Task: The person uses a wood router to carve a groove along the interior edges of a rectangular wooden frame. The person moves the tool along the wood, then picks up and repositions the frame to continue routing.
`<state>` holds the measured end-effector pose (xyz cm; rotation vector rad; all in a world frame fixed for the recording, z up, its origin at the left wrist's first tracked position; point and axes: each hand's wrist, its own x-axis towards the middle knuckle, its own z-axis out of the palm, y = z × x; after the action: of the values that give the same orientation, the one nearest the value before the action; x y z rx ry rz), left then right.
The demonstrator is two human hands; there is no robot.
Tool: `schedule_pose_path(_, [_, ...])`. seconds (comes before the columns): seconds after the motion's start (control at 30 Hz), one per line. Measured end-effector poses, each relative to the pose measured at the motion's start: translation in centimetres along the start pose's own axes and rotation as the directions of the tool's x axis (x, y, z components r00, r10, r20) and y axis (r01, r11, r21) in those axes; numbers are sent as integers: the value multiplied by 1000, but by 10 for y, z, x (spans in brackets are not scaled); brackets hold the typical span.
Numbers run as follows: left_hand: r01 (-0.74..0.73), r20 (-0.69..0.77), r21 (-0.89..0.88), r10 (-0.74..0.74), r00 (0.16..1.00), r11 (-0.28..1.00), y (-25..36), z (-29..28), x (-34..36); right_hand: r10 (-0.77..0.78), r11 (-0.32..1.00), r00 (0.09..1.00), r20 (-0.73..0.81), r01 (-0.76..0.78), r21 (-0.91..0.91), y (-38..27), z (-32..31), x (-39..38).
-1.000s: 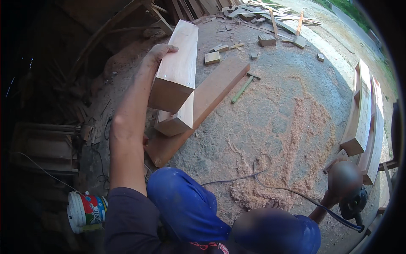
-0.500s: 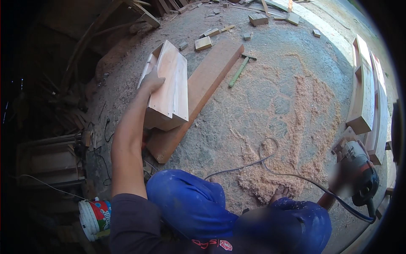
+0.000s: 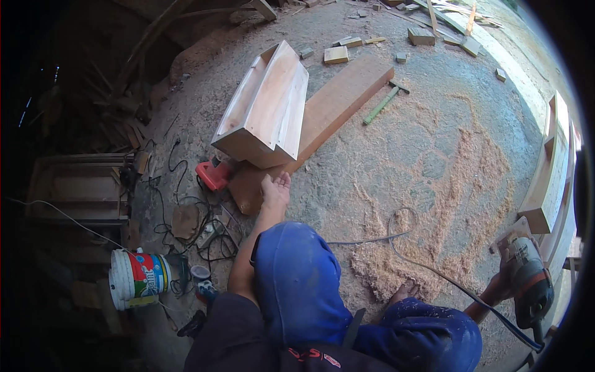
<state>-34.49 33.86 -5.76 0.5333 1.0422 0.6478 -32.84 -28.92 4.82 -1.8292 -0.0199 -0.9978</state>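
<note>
My left hand (image 3: 276,189) is open with its palm turned up. Its fingers stretch out over the near end of a thick brown plank (image 3: 344,102), just below a pale wooden box (image 3: 276,105). The box rests on its side across the plank, and no hand is on it. Off to the right, my right hand (image 3: 507,276) grips a corded power tool (image 3: 533,285) with a grey front, a dark body and a flat plate. Its kind is unclear. The tool is held beside other long wooden boxes (image 3: 545,180).
A hammer with a green handle (image 3: 381,105) lies right of the plank. Sawdust (image 3: 455,180) covers the floor, crossed by the tool's cord (image 3: 434,266). Left are a red tool (image 3: 214,176), tangled cables (image 3: 211,242) and a white bucket (image 3: 139,279). Wood offcuts (image 3: 421,36) lie at the far side.
My left hand has let go of the wooden box and drawn back toward me to the plank's near end. My right hand keeps its hold on the power tool. The view has shifted.
</note>
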Motion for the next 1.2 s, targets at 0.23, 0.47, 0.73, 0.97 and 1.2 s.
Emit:
schedule_pose_path(0.23, [-59, 112, -359, 106, 988, 931, 41, 17, 40, 8, 1000, 999, 37, -8, 23, 2, 16, 2])
schedule_pose_path(0.47, [-104, 197, -319, 174, 965, 942, 58, 8, 101, 14, 1000, 999, 31, -14, 16, -7, 28, -7])
schedule_pose_path(0.73, [61, -81, -288, -88, 993, 956, 40, -1, 94, 2, 1000, 1000, 1, -2, 7, -6, 19, 3])
schedule_pose_path(0.97, [-44, 385, 871, -624, 680, 489, -90, 94, -108, 64, 998, 995, -70, -66, -14, 4, -28, 8])
schedule_pose_path(1.2, [-831, 439, 554, -863, 248, 43, -215, 274, -237, 46, 962, 978, -203, -99, -256, 17, -61, 14])
